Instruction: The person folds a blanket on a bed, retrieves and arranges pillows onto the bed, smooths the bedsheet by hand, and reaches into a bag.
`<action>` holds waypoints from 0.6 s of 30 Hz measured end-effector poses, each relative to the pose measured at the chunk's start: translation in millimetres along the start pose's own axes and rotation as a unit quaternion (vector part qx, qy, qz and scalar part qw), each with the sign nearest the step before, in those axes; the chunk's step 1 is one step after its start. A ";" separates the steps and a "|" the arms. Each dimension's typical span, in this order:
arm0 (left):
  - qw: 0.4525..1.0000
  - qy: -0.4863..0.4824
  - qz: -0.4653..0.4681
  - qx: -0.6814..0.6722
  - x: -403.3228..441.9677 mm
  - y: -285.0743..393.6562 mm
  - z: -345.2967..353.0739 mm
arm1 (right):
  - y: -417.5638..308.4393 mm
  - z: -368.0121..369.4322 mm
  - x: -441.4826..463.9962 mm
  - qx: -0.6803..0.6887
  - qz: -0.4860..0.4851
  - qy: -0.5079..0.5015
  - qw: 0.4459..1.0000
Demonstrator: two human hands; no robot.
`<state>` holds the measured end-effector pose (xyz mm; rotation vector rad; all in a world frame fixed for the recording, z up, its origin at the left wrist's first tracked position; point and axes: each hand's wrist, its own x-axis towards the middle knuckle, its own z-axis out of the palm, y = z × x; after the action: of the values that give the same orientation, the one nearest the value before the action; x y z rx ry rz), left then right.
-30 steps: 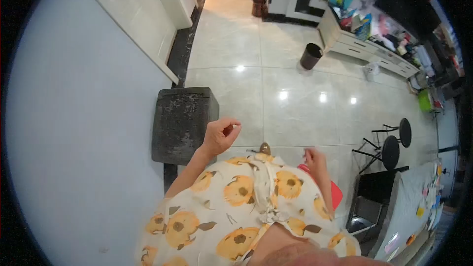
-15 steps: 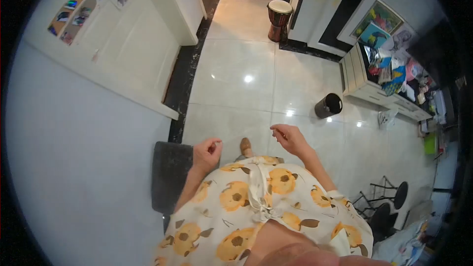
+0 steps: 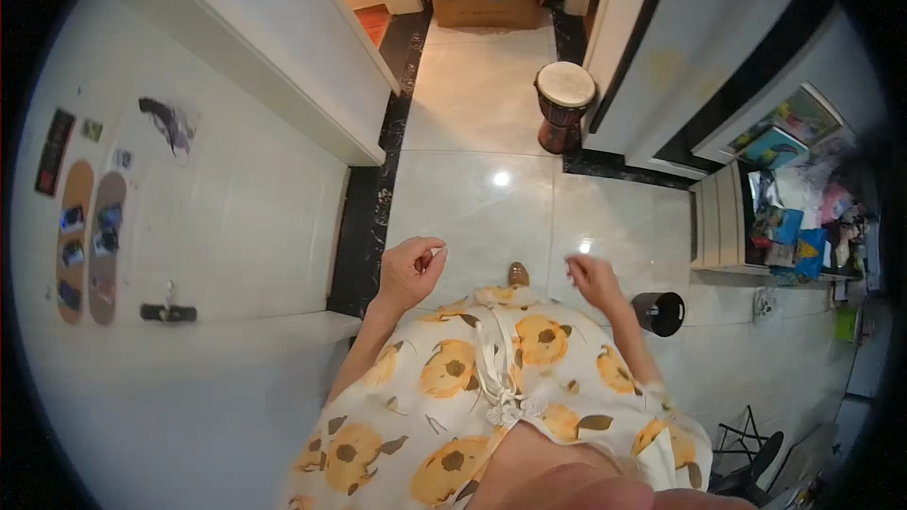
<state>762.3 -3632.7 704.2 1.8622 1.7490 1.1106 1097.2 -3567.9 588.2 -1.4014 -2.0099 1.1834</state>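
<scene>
My left hand (image 3: pixel 414 272) is held out in front of the yellow-flowered garment (image 3: pixel 453 368), its fingers curled in and the thumb close to the index finger. Nothing shows in it. On the other side, my right hand (image 3: pixel 592 281) hangs above the floor with fingers bent inward, slightly blurred, and no object is visible there. A black waste bin (image 3: pixel 658 313) stands on the floor just beyond my right forearm. Between the hands, the tip of a brown shoe (image 3: pixel 518 274) shows on the pale tiles (image 3: pixel 468 203).
A white door (image 3: pixel 255 217) with stickers and a handle (image 3: pixel 170 313) is at left. Ahead, a drum (image 3: pixel 564 104) stands by the wall corner, and a full cardboard box (image 3: pixel 487 9) sits down the passage. A cluttered cabinet (image 3: pixel 718 222) and folding chair (image 3: pixel 756 463) are at right.
I have moved forward: the drum, box and cabinet appear nearer, and the bin is now beside my right arm. The dark padded seat at left has dropped out of view. Both hands stay curled.
</scene>
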 end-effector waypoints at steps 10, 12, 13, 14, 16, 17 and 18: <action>0.987 0.102 -0.108 -0.061 209.5 -145.6 -2.2 | -169.2 -37.1 380.1 -0.077 -0.299 -0.083 0.947; 0.988 0.082 -0.105 -0.072 250.4 -192.6 6.1 | -159.9 -30.4 437.1 -0.060 -0.307 -0.046 0.949; 0.990 0.069 -0.096 -0.077 287.3 -210.2 1.8 | -157.7 -30.7 466.6 -0.063 -0.303 -0.034 0.950; 0.991 0.064 -0.084 -0.080 322.0 -222.4 -1.0 | -150.8 -35.1 485.3 -0.039 -0.237 -0.034 0.970; 0.994 0.039 -0.071 -0.078 397.8 -232.6 -9.4 | -141.7 -50.4 514.4 0.048 -0.094 -0.057 0.993; 0.995 0.024 -0.062 -0.077 438.3 -236.2 -11.0 | -140.6 -60.5 528.3 0.086 -0.082 -0.042 0.992; 0.996 -0.006 -0.041 -0.082 475.9 -245.3 -9.9 | -142.1 -75.1 542.9 0.068 -0.069 -0.020 0.995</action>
<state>555.6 -3139.5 676.0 1.6827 1.6590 1.1717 853.7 -3064.7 677.9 -1.1627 -1.9768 1.2698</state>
